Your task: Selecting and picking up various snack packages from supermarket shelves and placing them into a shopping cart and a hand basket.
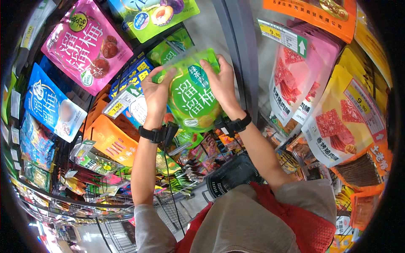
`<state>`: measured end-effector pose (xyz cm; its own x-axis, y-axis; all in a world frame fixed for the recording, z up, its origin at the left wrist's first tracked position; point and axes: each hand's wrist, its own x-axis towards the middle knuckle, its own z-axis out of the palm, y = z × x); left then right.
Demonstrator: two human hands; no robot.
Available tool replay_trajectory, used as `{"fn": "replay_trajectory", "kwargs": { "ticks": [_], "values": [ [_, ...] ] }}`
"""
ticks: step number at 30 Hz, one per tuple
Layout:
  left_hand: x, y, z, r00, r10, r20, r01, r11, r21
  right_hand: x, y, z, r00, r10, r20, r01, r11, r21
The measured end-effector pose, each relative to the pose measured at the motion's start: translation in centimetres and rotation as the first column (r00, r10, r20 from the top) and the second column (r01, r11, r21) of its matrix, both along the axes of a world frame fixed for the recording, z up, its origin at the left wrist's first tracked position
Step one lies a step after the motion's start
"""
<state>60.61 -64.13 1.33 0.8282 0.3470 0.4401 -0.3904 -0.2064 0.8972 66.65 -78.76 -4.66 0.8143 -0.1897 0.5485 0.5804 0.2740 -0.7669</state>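
Observation:
A bright green snack pouch (191,98) with white lettering faces me at the middle of the view. My left hand (157,90) pinches its upper left corner between thumb and fingers. Its upper right side is held by my right hand (221,82), the thumb lying on the front. Close behind its top edge hangs another green pouch (172,47) on the rack. A clear plastic holder partly covers the top of the held pouch, and I cannot tell whether the pouch is on a hook. Both wrists wear black straps with small devices.
A pink pouch (87,47), a blue pouch (52,102) and an orange pouch (110,139) hang at left. A dark upright post (235,47) stands beyond my right hand. Meat-snack pouches (337,126) hang at right. A black basket (234,174) sits below my arms.

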Motion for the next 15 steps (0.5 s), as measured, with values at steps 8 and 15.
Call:
{"fn": "replay_trajectory", "kwargs": {
  "ticks": [8, 15],
  "values": [
    [-1.2, -0.8, 0.3, 0.999, 0.02, 0.033, -0.027, 0.977, 0.21, -2.6, -0.6, 0.4, 0.991, -0.133, 0.024, 0.133, 0.991, -0.007],
    [-0.8, -0.7, 1.8, 0.994, 0.037, 0.101, -0.059, 0.972, 0.227, -2.1, 0.1, 1.4, 0.974, -0.191, 0.124, 0.181, 0.98, 0.083]
  ]
}}
